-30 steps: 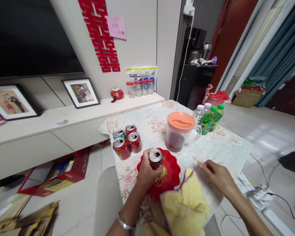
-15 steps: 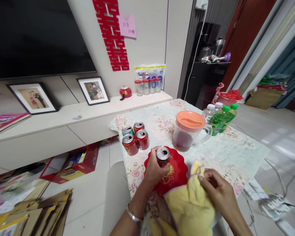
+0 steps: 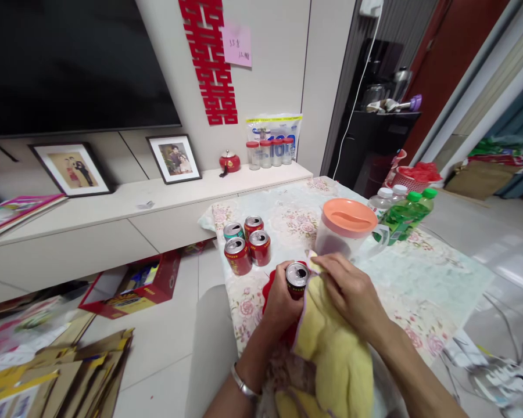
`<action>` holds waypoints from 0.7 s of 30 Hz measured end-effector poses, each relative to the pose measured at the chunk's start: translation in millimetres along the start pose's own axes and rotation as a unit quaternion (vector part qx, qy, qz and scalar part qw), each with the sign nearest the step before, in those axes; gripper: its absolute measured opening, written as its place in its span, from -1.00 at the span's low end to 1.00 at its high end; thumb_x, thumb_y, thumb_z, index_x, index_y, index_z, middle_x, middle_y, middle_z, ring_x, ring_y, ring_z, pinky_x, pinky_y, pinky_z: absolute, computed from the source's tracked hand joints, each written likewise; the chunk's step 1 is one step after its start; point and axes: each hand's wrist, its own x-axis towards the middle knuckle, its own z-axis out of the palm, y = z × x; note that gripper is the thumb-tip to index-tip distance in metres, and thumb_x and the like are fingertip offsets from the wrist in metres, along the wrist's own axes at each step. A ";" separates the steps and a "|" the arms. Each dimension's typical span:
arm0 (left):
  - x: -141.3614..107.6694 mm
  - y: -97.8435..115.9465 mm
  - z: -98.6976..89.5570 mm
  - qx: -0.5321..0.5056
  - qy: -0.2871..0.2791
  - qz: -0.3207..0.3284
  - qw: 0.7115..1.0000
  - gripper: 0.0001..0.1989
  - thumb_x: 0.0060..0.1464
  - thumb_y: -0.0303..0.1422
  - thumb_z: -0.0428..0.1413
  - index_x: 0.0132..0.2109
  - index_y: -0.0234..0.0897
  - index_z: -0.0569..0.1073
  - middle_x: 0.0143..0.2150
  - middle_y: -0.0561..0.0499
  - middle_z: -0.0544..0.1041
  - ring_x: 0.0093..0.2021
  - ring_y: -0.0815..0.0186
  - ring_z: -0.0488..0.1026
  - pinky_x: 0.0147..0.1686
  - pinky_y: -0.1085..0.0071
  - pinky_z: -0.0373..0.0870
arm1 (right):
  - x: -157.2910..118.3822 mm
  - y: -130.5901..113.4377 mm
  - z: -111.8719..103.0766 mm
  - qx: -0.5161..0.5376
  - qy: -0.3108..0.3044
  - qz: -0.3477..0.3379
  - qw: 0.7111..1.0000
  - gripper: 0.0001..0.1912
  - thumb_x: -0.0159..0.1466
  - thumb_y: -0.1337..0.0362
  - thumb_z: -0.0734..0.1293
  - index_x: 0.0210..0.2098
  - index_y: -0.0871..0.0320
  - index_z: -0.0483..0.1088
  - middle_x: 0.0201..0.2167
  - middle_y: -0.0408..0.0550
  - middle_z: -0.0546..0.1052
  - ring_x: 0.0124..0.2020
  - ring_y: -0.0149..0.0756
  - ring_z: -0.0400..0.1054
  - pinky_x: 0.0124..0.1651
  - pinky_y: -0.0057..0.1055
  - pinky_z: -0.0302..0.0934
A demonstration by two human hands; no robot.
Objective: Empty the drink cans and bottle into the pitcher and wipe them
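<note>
An opened dark red can point(image 3: 297, 280) is upright in my left hand point(image 3: 279, 303), its fingers wrapped round the side. My right hand point(image 3: 351, 290) grips a yellow cloth point(image 3: 337, 354) with a purple edge, and the cloth's top end lies against the can's right side. Under the can and my left hand, part of a red scalloped plate point(image 3: 268, 286) shows; the cloth hides much of it. Several opened cans point(image 3: 238, 256) stand grouped at the table's left edge. Behind my right hand is a clear pitcher point(image 3: 331, 239) with an orange lid.
The table point(image 3: 422, 278) has a floral cloth. Green-capped and white-capped bottles point(image 3: 407, 216) stand at its back right. A cabinet point(image 3: 135, 203) behind holds picture frames, a red pot point(image 3: 230, 162) and red-lidded jars point(image 3: 265, 155). A power strip and cables lie at lower right.
My right hand has moved left and up, bringing the yellow cloth against the can and over more of the plate. My left hand still holds the can. The view has shifted slightly.
</note>
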 end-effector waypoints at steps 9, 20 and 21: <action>2.6 -6.0 -1.1 0.011 -0.020 -0.020 1.000 -0.31 -0.18 -0.44 0.26 0.13 -0.22 0.20 -0.01 -0.10 0.49 -0.02 0.13 0.52 0.02 0.22 0.45 | 39.1 6.4 11.4 -0.042 -0.233 0.021 0.971 -0.64 0.34 0.51 0.18 -0.07 0.13 0.54 -0.26 0.01 0.47 -0.21 -0.24 0.38 -0.18 -0.37 0.22; 3.1 3.6 -2.5 0.006 -0.020 -0.005 1.000 -0.36 -0.18 -0.46 0.22 0.11 -0.22 0.25 0.02 -0.11 0.48 0.00 0.13 0.50 0.02 0.23 0.44 | 24.9 -8.3 12.1 -0.141 -0.204 0.074 0.966 -0.73 0.28 0.48 0.17 -0.21 0.20 0.49 -0.35 0.00 0.44 -0.40 -0.26 0.38 -0.32 -0.37 0.13; 2.9 3.9 -2.4 0.006 -0.019 -0.004 1.000 -0.37 -0.18 -0.47 0.22 0.10 -0.22 0.26 0.01 -0.10 0.47 -0.01 0.14 0.50 0.01 0.23 0.45 | 21.2 -8.4 13.0 -0.128 -0.197 0.078 0.969 -0.74 0.28 0.47 0.17 -0.22 0.20 0.48 -0.37 0.00 0.44 -0.38 -0.26 0.39 -0.31 -0.37 0.15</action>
